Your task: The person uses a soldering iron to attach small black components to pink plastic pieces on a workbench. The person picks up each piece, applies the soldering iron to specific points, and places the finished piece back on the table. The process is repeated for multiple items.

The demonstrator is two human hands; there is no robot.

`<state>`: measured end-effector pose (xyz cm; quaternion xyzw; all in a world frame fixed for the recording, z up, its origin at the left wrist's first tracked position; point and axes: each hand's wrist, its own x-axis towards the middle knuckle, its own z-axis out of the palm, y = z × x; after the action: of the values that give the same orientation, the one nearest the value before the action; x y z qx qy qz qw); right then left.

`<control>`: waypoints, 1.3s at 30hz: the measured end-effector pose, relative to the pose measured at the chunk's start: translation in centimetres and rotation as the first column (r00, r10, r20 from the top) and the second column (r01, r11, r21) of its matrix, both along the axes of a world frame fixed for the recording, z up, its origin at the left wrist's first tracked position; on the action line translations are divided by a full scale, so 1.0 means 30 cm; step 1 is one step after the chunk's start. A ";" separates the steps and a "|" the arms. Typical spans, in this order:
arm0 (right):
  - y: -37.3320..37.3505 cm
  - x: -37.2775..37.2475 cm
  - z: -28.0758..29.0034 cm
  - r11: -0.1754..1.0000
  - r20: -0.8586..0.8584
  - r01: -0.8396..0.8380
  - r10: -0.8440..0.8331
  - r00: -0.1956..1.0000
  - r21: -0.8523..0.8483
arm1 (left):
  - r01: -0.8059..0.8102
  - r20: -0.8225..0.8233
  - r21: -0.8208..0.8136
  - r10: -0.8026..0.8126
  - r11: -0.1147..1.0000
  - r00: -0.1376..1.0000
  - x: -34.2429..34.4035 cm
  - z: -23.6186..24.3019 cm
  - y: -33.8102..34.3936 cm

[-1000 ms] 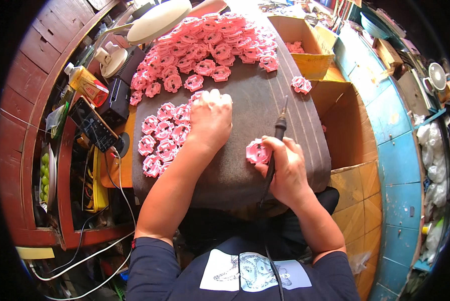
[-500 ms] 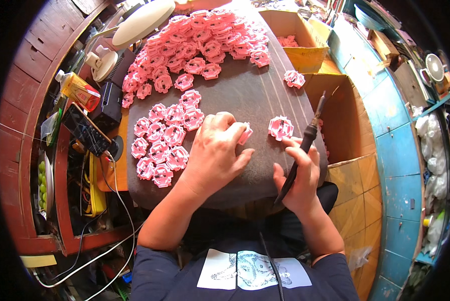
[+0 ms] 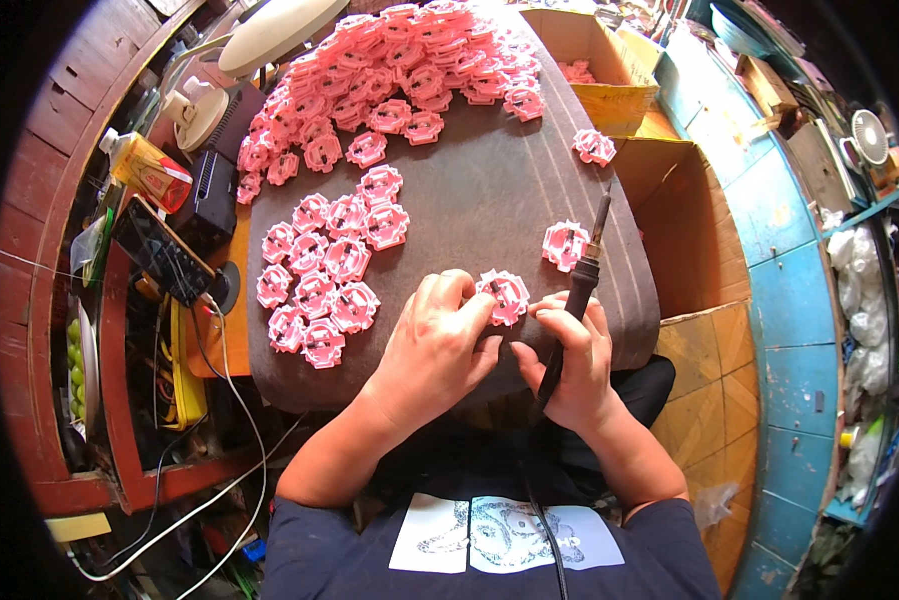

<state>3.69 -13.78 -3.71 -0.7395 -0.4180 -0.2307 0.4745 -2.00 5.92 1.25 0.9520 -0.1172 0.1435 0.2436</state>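
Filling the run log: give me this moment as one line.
left hand: holds pink part | right hand: grips soldering iron, touches part | surface: dark pad | neat group left

Cardboard box [image 3: 609, 70], white lamp [image 3: 279, 30] (upper left) — small fan [image 3: 874, 135] far right.

Two hands [image 3: 439, 350], one soldering iron [image 3: 581, 275], dozens of pink parts [image 3: 389, 110].

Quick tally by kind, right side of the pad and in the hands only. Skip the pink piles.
Loose pink parts on the dark pad: 2
Pink part under left hand fingers: 1
Soldering iron in right hand: 1
Total: 4
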 end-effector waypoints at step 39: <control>0.037 -0.006 0.021 0.999 0.162 -0.034 0.035 0.986 -0.008 | 0.048 0.130 -0.341 -0.003 0.939 0.992 0.026 -0.080 -0.024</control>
<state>3.52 -12.67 -3.07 -0.7123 -0.4686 -0.2808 0.4406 -1.21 5.19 -1.14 0.8822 -0.1180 0.2191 0.3998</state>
